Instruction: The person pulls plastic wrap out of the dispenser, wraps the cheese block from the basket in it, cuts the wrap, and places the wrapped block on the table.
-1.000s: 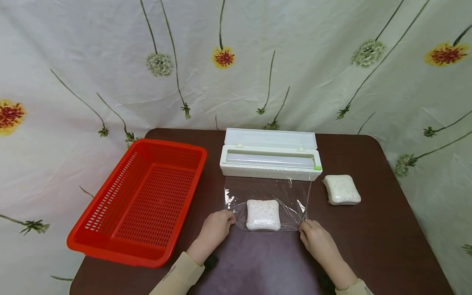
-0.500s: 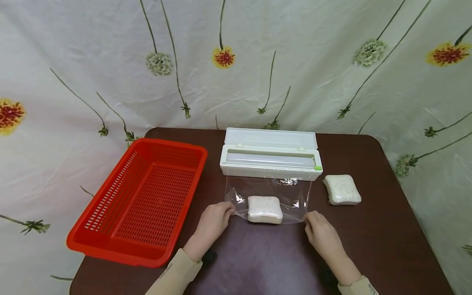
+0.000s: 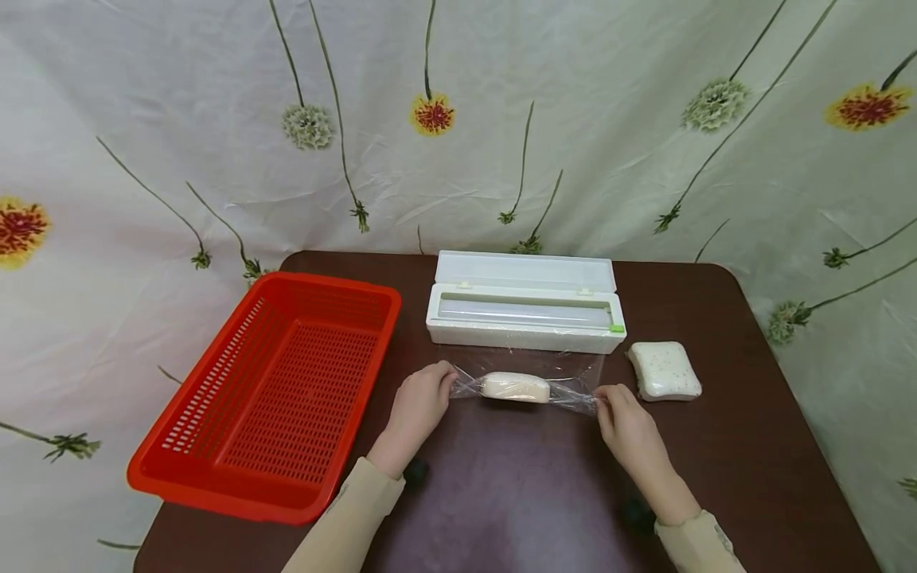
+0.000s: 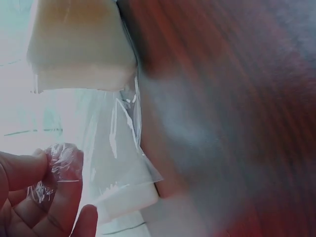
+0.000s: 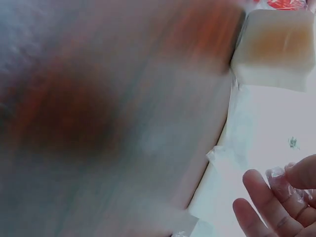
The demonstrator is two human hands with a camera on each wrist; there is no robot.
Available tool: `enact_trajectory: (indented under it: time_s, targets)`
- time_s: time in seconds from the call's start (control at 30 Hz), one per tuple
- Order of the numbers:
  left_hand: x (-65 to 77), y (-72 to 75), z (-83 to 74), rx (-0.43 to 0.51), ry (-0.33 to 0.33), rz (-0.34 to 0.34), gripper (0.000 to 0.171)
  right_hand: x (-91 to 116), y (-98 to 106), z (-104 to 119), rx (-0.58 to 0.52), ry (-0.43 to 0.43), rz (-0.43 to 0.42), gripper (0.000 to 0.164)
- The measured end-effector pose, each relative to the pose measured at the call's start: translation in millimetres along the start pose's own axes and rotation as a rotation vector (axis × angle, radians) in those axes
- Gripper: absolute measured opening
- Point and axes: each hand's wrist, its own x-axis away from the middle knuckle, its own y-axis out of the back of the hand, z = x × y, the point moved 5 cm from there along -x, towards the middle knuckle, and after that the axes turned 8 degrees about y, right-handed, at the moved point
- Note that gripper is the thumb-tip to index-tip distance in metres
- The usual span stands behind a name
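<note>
A white, pillow-shaped block (image 3: 514,387) stands tilted up in a sheet of cling film (image 3: 573,395), in front of the cling film dispenser (image 3: 526,338). Its pale tan underside (image 4: 81,34) shows in the left wrist view. My left hand (image 3: 423,398) pinches the film's left corner between thumb and fingers, beside the block. On the other side, my right hand (image 3: 630,426) pinches the film's right corner. Bunched film (image 5: 279,180) shows at the right fingertips. The film is stretched between both hands and reaches back to the dispenser, whose lid (image 3: 525,270) is up.
At the left stands a red perforated plastic basket (image 3: 387,334), overhanging the table edge. A second white speckled block (image 3: 665,371) lies on the brown table (image 3: 759,446) to the right of the dispenser. A flower-print cloth (image 3: 616,159) hangs behind.
Both hands have moved away from me toward the dispenser, still holding the film corners. The block, flat at first, has tipped up so that its near side faces me.
</note>
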Motion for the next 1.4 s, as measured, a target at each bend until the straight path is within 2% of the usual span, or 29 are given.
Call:
enact_trajectory:
  time_s: [0.2, 0.43, 0.67, 0.83, 1.0, 1.13, 1.3, 1.4]
  targets:
    - [-18.6, -4.0, 2.1, 0.04, 0.062, -0.037, 0.008, -14.2, -6.5, -11.1, -0.043, -0.058, 0.021, 0.009]
    - [-38.1, -12.2, 6.6, 0.05, 0.142, -0.013, 0.01, -31.0, -14.0, -24.2, -0.07, -0.141, 0.062, 0.006]
    - [-49.1, -20.0, 11.1, 0.091, 0.127, -0.057, 0.011, -46.1, -19.5, -36.8, -0.072, -0.243, 0.092, 0.012]
    - [-56.5, -22.6, 13.2, 0.098, 0.129, -0.117, 0.014, -54.6, -21.4, -42.4, -0.059, -0.298, 0.092, 0.017]
    - [-66.1, -22.1, 13.6, 0.062, 0.127, -0.194, 0.018, -64.4, -23.1, -46.6, -0.001, -0.355, 0.08, 0.02]
    - [-71.3, -21.1, 14.4, -0.01, 0.134, -0.256, 0.024, -71.0, -25.7, -48.6, 0.045, -0.388, 0.063, 0.023]
    - [-69.5, -22.0, 18.7, -0.095, 0.195, -0.31, 0.034, -71.4, -30.3, -49.8, 0.107, -0.38, 0.027, 0.027]
    - [-68.1, -22.7, 22.9, -0.081, 0.254, -0.32, 0.046, -69.8, -31.5, -50.7, 0.163, -0.35, -0.026, 0.029]
